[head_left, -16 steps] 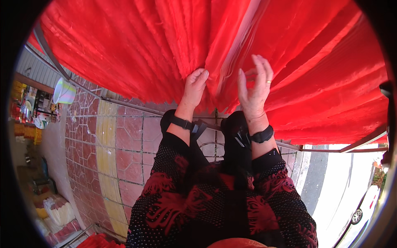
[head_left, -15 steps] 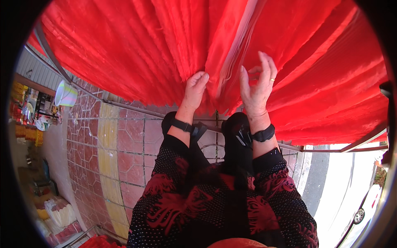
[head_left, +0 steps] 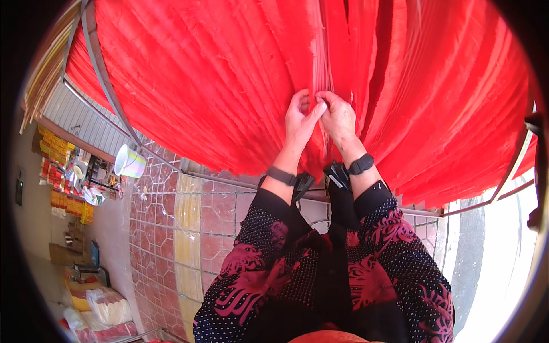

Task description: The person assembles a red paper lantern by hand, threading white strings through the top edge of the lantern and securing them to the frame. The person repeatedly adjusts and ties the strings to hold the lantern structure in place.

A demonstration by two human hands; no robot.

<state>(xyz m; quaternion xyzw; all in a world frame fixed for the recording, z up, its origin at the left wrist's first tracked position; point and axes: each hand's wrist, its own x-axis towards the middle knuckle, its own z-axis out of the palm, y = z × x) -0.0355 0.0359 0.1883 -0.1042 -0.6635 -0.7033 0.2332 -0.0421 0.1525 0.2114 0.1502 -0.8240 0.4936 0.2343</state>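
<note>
Many sheets of thin red cloth [head_left: 229, 74] hang close together in folds in front of me. Whitish strands or edges [head_left: 323, 63] run down between two folds at the middle. My left hand [head_left: 302, 121] is at these folds, its fingers curled and its thumb pointing towards the other hand. Touching it, my right hand [head_left: 340, 118] has thumb and fingers pinched together against the cloth. What lies between the fingertips is too small to make out.
A metal frame [head_left: 103, 68] curves around the cloth, with a low rail [head_left: 229, 182] near my legs. To the left hangs or stands a pale bucket [head_left: 130, 162], beyond it shelves of yellow and red goods [head_left: 57, 154]. Red paving tiles [head_left: 217, 208] lie below.
My right hand, raised with fingers spread before, has come down and left to meet my left hand. The left has shifted right along the cloth. The view has turned a little.
</note>
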